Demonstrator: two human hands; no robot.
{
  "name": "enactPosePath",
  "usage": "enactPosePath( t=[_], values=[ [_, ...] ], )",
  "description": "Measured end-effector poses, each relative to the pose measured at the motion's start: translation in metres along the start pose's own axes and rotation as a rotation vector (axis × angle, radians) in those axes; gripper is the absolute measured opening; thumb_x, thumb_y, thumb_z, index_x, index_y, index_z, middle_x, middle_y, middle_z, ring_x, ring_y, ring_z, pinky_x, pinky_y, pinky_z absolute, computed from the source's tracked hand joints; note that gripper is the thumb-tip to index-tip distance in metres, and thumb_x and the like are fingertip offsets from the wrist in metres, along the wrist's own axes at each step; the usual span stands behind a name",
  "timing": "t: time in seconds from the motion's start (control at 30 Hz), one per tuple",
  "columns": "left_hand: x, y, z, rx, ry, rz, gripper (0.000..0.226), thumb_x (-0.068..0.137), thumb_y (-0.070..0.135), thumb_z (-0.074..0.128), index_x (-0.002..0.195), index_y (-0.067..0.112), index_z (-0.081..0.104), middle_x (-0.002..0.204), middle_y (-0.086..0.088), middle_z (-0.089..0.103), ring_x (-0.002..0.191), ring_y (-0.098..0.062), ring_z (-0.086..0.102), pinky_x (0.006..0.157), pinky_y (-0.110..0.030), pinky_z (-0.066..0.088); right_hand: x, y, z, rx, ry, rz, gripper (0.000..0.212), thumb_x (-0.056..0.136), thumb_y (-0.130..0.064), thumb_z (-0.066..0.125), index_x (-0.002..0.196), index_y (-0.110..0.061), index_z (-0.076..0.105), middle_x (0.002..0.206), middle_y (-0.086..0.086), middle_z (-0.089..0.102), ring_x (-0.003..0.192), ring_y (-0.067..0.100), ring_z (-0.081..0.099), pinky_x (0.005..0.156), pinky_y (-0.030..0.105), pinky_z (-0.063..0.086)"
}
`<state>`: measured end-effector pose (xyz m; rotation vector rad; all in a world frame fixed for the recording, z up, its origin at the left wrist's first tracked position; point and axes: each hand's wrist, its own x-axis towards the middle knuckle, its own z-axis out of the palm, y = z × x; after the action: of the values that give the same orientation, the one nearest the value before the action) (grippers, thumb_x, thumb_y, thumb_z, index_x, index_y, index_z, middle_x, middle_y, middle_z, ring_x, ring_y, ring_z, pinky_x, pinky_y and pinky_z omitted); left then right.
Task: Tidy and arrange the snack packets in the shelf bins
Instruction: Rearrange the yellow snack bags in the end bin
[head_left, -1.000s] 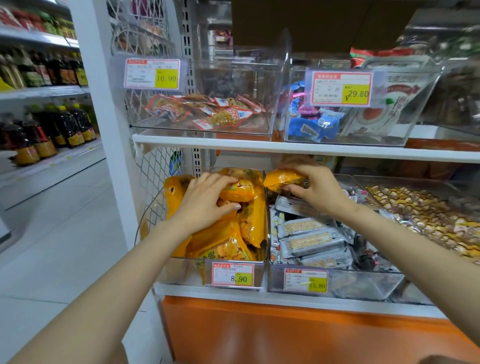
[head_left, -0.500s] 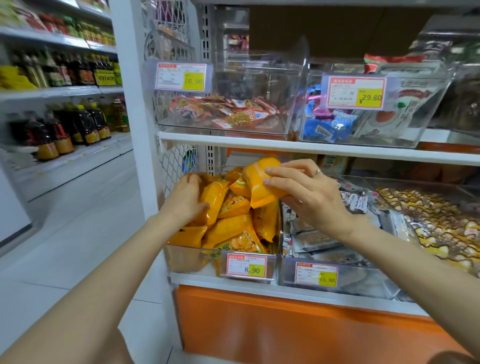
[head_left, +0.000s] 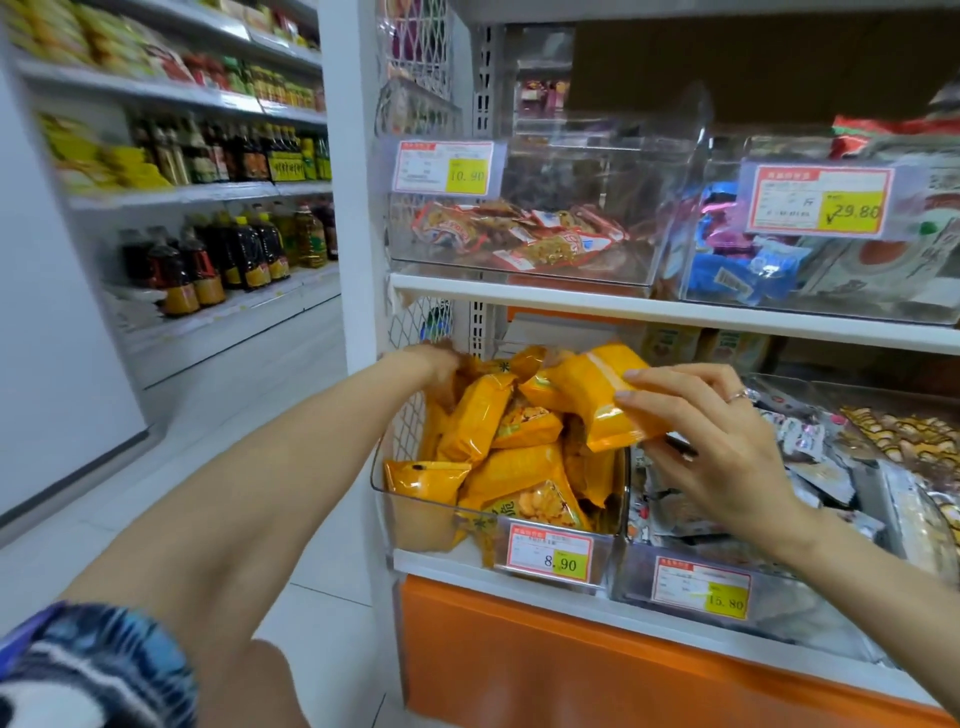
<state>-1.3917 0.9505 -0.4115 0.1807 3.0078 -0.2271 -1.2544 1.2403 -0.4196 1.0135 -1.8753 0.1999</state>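
Yellow snack packet (head_left: 605, 397) is being gripped by the right hand (head_left: 711, 447) over its bin (head_left: 415, 506), while the left hand (head_left: 436, 364), grip unclear, is being pressed into the pile, likely clearing room.

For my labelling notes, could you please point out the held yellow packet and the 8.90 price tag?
held yellow packet (head_left: 597, 395), head view, on its upper face.
8.90 price tag (head_left: 550, 552), head view, on its middle.

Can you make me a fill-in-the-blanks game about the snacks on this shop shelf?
1. The right hand holds a packet coloured ____.
2. The price tag on the bin of yellow packets reads ____.
3. The left hand reaches into the ____ of that bin.
4. The right hand wears a ____ on one finger.

Missing words: yellow; 8.90; back; ring
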Motion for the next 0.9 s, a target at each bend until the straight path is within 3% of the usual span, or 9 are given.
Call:
enactPosePath(
  t=[0.13,0.27,0.4,0.47,0.6,0.73,0.9],
  values=[
    [-0.014,0.002,-0.013,0.033,-0.066,0.029,0.071,0.078,0.033,0.071,0.140,0.026,0.037,0.134,-0.007,0.044,0.118,-0.029,0.047,0.098,-0.041,0.045,-0.004,0.001,-0.002,0.035,0.007,0.041,0.043,0.078,-0.015,0.065,0.119,-0.015,0.052,0.117,0.010,0.062,0.100,0.030,0.050,0.085,0.023,0.035],
    [-0.018,0.006,-0.011,0.130,0.029,0.011,0.065,0.077,0.034,0.072,0.133,0.025,0.040,0.128,-0.006,0.046,0.114,-0.029,0.049,0.086,-0.035,0.043,-0.009,0.002,-0.006,0.067,0.010,0.056,0.038,0.082,-0.019,0.060,0.119,-0.016,0.053,0.119,0.006,0.060,0.098,0.030,0.052,0.083,0.025,0.038],
    [-0.012,0.005,-0.023,0.137,0.100,-0.036,0.055,0.083,0.028,0.067,0.132,0.016,0.045,0.128,-0.005,0.052,0.118,-0.028,0.049,0.094,-0.037,0.038,-0.011,0.002,-0.008,0.080,0.001,0.066,0.036,0.083,-0.021,0.058,0.118,-0.016,0.053,0.118,0.006,0.061,0.096,0.033,0.055,0.081,0.023,0.039],
    [-0.008,0.004,-0.029,0.205,0.179,-0.107,0.054,0.089,0.027,0.059,0.137,0.013,0.038,0.133,-0.009,0.051,0.122,-0.029,0.048,0.098,-0.038,0.039,-0.013,0.003,-0.009,0.073,0.002,0.082,0.036,0.084,-0.023,0.057,0.119,-0.016,0.053,0.119,0.005,0.060,0.097,0.033,0.055,0.088,0.019,0.035],
    [-0.005,0.008,-0.028,0.221,0.412,-0.252,0.058,0.094,0.013,0.049,0.145,0.005,0.021,0.149,-0.017,0.030,0.136,-0.035,0.032,0.110,-0.046,0.030,-0.014,0.004,-0.013,0.100,0.017,0.115,0.032,0.089,-0.029,0.053,0.119,-0.017,0.053,0.122,0.002,0.057,0.097,0.031,0.054,0.093,0.017,0.033],
    [-0.005,0.013,-0.017,0.106,0.446,-0.280,0.048,0.096,0.002,0.040,0.141,0.001,0.024,0.137,-0.018,0.041,0.119,-0.034,0.051,0.090,-0.040,0.046,-0.016,0.004,-0.014,0.109,0.006,0.122,0.033,0.087,-0.027,0.054,0.119,-0.017,0.054,0.121,0.000,0.057,0.096,0.031,0.055,0.093,0.018,0.034],
    [-0.011,0.011,-0.004,-0.019,0.449,-0.203,0.045,0.095,0.021,0.048,0.134,0.004,0.035,0.131,-0.016,0.041,0.116,-0.031,0.050,0.085,-0.038,0.045,-0.017,0.004,-0.015,0.104,-0.012,0.132,0.036,0.085,-0.027,0.056,0.119,-0.017,0.053,0.122,0.003,0.058,0.097,0.031,0.056,0.093,0.017,0.034]
  ],
)
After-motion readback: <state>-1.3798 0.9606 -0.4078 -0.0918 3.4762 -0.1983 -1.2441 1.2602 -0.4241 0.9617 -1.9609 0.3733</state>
